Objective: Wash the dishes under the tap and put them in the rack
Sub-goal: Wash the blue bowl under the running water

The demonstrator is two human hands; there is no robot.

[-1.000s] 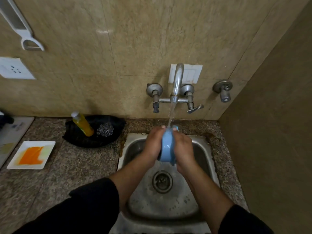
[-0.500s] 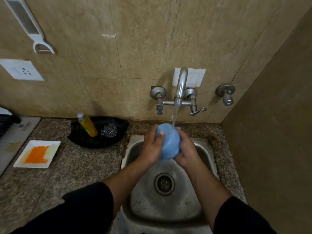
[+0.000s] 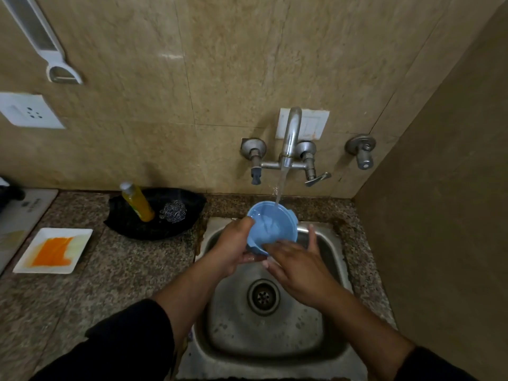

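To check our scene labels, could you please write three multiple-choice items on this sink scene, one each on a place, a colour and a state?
1. Where does the steel scrubber lie?
A. in the sink
B. in the black tray, beside the yellow bottle
C. on the white plate

2. What colour is the bowl under the tap?
A. blue
B. red
C. white

3. What is the tap's state?
A. off
B. running into the bowl
C. only dripping

Answers:
1 B, the scrubber sits in the tray next to the bottle.
2 A, the bowl that the left hand grips is light blue.
3 B, a steady stream falls from the spout into the bowl.
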